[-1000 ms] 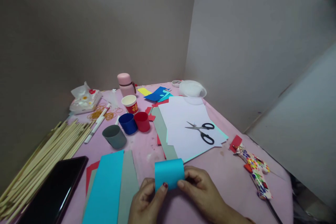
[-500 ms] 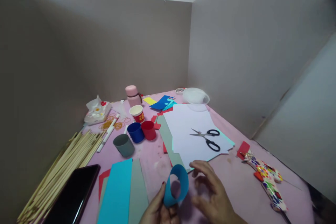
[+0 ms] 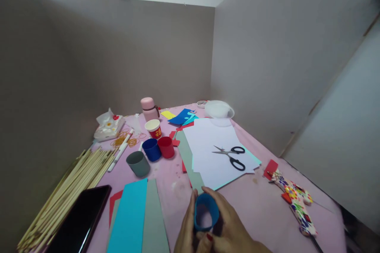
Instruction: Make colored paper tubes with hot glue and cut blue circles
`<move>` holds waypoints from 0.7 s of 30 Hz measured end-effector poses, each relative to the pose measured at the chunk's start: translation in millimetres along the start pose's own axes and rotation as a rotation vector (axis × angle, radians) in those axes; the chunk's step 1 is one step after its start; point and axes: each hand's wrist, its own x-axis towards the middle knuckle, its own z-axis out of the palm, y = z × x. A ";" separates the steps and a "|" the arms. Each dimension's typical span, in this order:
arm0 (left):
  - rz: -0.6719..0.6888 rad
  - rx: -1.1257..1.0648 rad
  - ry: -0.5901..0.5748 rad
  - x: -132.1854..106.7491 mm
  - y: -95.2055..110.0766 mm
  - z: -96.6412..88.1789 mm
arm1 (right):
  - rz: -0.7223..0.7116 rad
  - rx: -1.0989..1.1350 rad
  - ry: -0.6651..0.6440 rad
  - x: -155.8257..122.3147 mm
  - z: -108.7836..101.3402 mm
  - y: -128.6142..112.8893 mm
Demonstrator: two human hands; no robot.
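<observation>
Between my two hands is a blue paper ring (image 3: pixel 217 212), its open end facing up toward me. My left hand (image 3: pixel 187 227) wraps its left side. My right hand (image 3: pixel 230 223) curls around its right and far side, with fingers closed on the paper. A thumb with a red nail crosses the near side of the ring. Left of my hands lies a light-blue paper strip (image 3: pixel 129 215) over a grey strip (image 3: pixel 154 221). Farther back stand a grey paper ring (image 3: pixel 138 164), a dark blue ring (image 3: pixel 152 150) and a red ring (image 3: pixel 166 147).
Black-handled scissors (image 3: pixel 230 154) lie on white paper sheets (image 3: pixel 208 138). A flower-patterned glue gun (image 3: pixel 292 197) rests at right. At left are a phone (image 3: pixel 78 221), a bundle of wooden sticks (image 3: pixel 65 193) and white markers (image 3: pixel 120 152). A paper cup (image 3: pixel 153 128) and pink flask (image 3: pixel 149 108) stand behind.
My right hand has come in from the right and closed around the blue paper ring. The ring has turned more upright and sits between both hands.
</observation>
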 end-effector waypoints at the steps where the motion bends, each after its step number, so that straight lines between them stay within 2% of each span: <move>1: -0.010 -0.004 -0.014 -0.3 -2.5 1.4 | -0.014 -0.004 0.001 0.1 1.3 -0.1; 5: 0.004 -0.104 -0.034 1.6 -4.2 0.9 | -0.040 0.053 0.026 -1.4 1.9 1.3; 7: -0.019 -0.202 0.024 4.2 -1.7 -2.5 | -0.005 0.143 0.024 -2.6 -0.1 0.9; 11: -0.286 -0.349 0.226 12.2 1.9 -11.7 | 0.021 0.377 -0.001 -4.2 -2.9 -2.5; 13: -0.402 -0.456 0.170 15.8 3.3 -13.5 | -0.001 0.465 -0.006 -4.5 -2.4 -3.0; 16: -0.516 -0.645 -0.037 17.8 8.1 -12.4 | -0.005 0.481 -0.034 -4.9 -2.1 -0.8; 18: -0.511 -0.646 -0.053 17.1 12.9 -13.1 | -0.047 0.441 0.017 -4.8 -3.9 1.2; 21: -0.358 -0.362 0.125 13.3 18.7 -19.0 | -0.240 0.289 0.205 -3.8 -8.6 1.2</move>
